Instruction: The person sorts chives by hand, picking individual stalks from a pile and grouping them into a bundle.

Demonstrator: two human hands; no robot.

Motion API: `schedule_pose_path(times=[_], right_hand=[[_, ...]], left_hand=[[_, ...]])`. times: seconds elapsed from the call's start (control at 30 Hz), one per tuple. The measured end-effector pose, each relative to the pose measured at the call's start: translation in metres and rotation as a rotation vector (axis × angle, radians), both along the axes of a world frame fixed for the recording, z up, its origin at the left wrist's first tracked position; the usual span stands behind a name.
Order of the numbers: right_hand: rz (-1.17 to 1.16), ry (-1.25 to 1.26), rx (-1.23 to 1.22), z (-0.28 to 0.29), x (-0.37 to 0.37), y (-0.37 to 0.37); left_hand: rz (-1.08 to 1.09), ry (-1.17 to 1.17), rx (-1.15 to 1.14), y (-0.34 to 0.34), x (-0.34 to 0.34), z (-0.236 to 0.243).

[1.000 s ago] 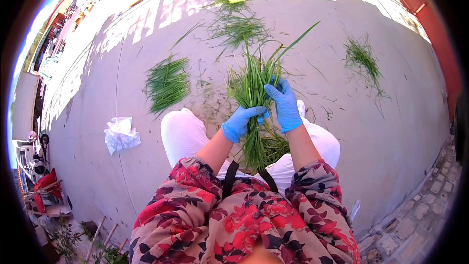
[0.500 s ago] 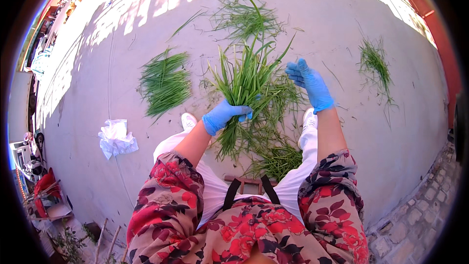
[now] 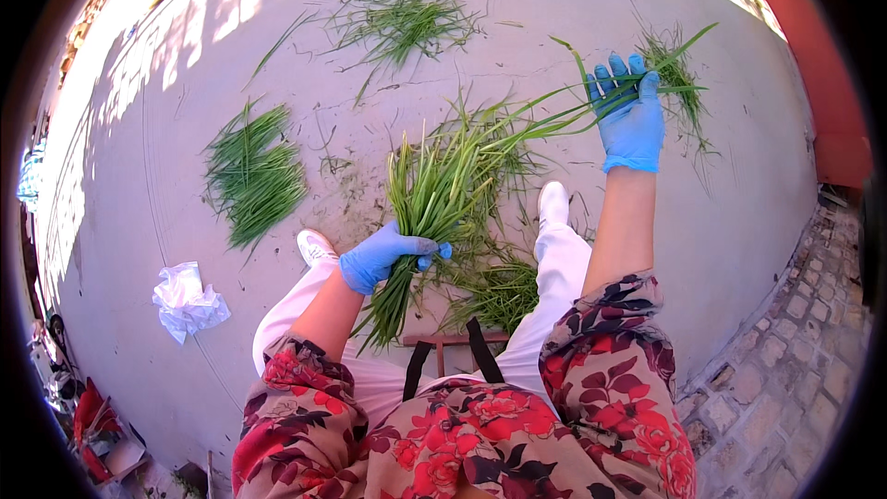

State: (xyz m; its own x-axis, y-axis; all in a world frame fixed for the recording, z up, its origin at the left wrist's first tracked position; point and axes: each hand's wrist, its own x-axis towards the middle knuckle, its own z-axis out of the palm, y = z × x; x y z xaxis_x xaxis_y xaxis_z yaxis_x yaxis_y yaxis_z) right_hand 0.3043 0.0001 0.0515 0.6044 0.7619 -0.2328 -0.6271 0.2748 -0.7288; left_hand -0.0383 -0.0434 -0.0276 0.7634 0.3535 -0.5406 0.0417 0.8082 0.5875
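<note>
My left hand (image 3: 383, 257), in a blue glove, is wrapped round the lower part of a thick bunch of chives (image 3: 430, 187), long flat green leaves that fan upward. Below the fist their ends stick out over my lap. Out to the right, my gloved right hand (image 3: 630, 120) has a few long chive leaves (image 3: 552, 122) caught between thumb and palm, its fingers partly raised. Those leaves stretch from the bunch to the hand, and their tips poke past it. Loose chives (image 3: 504, 294) lie in a heap between my legs, under the bunch.
On the concrete at left lies a neat pile of chives (image 3: 254, 176), with crumpled white plastic (image 3: 188, 301) nearer me. Another spread of greens (image 3: 407, 23) is farther off. A small heap (image 3: 679, 83) lies beyond my right hand. Stone paving (image 3: 785, 342) runs along the right.
My right hand has moved right and forward and now holds several leaves drawn out from the bunch; before, it held none. My left hand keeps its grip. The view has shifted to the right.
</note>
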Motion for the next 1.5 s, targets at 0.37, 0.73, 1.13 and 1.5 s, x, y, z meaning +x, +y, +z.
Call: schedule_pose_path(times=[0.37,0.73,1.13,1.5], right_hand=[[-0.049,-0.087,0.229,-0.005,-0.018,-0.005],[0.646,-1.505,0.682,-0.03,-0.188,-0.069],[0.434,-0.674,-0.14,-0.022,-0.141,-0.036],[0.594,-0.062,-0.1,-0.057,-0.143,-0.013]], left_hand=[[0.506,-0.263,-0.599,-0.009,0.028,-0.001],[0.44,-0.632,-0.696,0.025,0.042,0.033],[0.53,-0.915,-0.295,0.046,-0.016,0.035],[0.376,-0.891,-0.288,0.039,0.007,0.024]])
